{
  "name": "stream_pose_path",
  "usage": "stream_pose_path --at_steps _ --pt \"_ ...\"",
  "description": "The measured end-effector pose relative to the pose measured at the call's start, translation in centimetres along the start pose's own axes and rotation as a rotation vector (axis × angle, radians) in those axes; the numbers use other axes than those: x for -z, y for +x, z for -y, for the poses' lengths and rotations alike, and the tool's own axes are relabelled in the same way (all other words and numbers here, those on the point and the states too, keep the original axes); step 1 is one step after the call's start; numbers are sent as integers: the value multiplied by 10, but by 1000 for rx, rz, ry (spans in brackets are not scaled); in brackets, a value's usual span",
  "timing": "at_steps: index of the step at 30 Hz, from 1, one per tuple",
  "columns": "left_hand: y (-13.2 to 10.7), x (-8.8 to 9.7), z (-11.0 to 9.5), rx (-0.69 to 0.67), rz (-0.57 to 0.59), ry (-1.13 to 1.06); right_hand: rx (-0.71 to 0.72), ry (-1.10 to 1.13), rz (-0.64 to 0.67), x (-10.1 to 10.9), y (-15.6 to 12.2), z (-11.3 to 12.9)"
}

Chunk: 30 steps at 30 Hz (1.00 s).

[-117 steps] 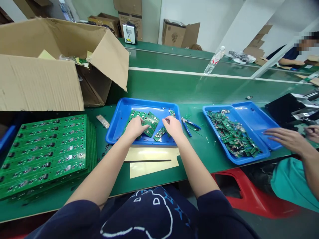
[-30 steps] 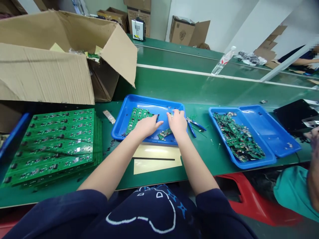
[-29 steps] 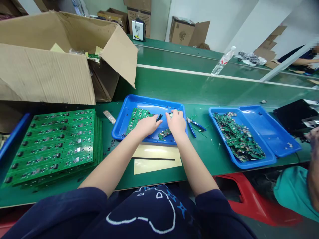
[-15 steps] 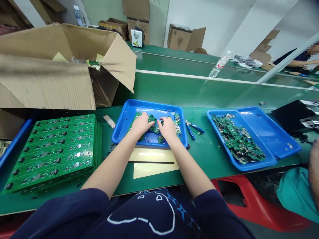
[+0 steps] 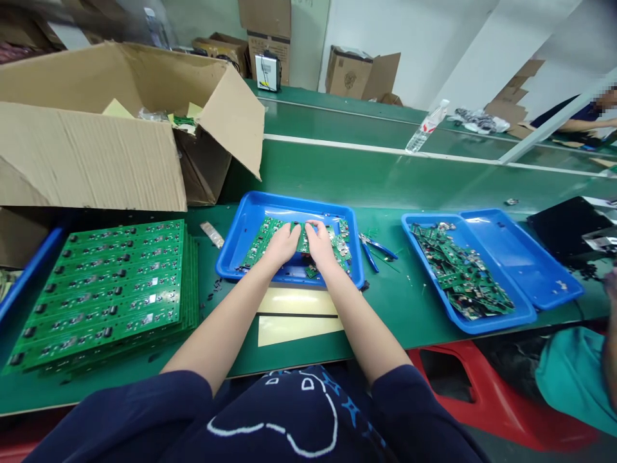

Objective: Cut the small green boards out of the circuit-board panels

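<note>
Now my left hand and right hand pinch one green panel over the blue tray, few pieces loose, tall stack untouched.

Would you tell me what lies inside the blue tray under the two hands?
Green circuit boards lie in the tray. The left hand and right hand cover the middle, so whatever is beneath them is hidden.

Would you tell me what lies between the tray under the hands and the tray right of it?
Blue-handled cutters on the green bench, per the head view.
</note>
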State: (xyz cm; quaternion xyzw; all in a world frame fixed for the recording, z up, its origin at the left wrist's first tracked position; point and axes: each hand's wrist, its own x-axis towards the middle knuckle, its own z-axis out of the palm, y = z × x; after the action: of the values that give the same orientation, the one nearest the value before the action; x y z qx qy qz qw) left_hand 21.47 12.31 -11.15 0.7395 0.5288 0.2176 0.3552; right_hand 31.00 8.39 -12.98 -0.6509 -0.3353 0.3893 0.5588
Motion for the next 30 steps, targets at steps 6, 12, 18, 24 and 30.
stream_pose_path --at_steps 6,12,18,24,30 --pt "-2 -5 -1 -21 21 154 60 -263 12 -1 -5 1" --pt "-4 -14 -5 9 23 275 144 -554 -107 2 -1 2" --pt "-4 -18 -10 44 33 328 114 -708 -114 2 0 2" --pt "-3 -22 -12 69 45 352 75 -822 -95 4 0 7" --pt "-5 -23 -15 95 54 369 34 -898 -88 5 -3 11"
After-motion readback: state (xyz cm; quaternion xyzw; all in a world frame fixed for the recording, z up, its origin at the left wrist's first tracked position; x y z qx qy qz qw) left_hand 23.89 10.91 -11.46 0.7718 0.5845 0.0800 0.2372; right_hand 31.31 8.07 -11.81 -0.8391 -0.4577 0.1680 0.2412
